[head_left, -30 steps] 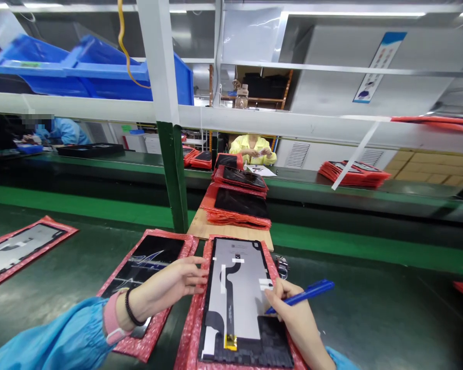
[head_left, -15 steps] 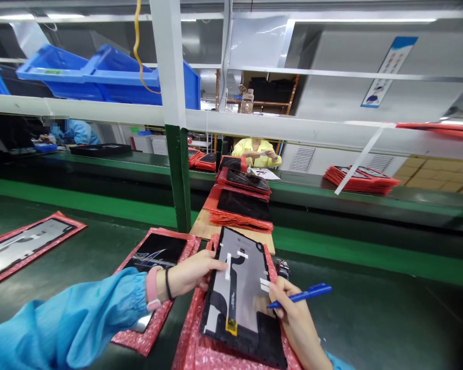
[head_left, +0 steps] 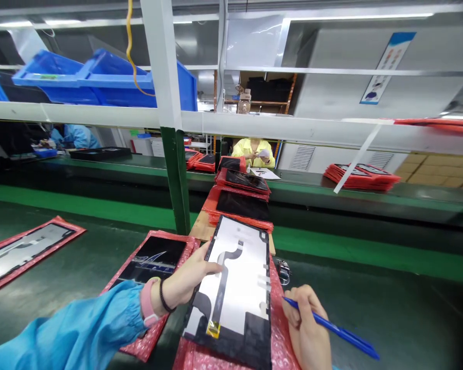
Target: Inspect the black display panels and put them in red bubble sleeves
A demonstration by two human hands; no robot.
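Observation:
My left hand point(head_left: 195, 275) grips the left edge of a tablet screen panel point(head_left: 244, 288), thumb on its silver back. The panel is tilted up, showing a dark ribbon cable point(head_left: 223, 282), a yellow connector tab and black edges. Under it lies red bubble wrap point(head_left: 283, 329). To the panel's right, apart from it, my right hand point(head_left: 307, 324) is closed around a blue pen point(head_left: 341, 331), whose tip points left toward the panel. Left of the panel, another screen point(head_left: 160, 257) rests face up on red bubble wrap, partly covered by my left forearm.
Stacks of screens in red wrap point(head_left: 243, 205) stand on a wooden board ahead. At far left lies another panel point(head_left: 31, 249). A green-and-white post point(head_left: 175, 174) rises from the bench. Blue bins point(head_left: 116, 82) sit on the shelf above. A person in yellow point(head_left: 254, 151) sits opposite.
The panel has tilted up and shifted slightly left in my left hand, its back now reflecting brightly. My right hand has moved right and down off the panel's edge, with the pen swung downward.

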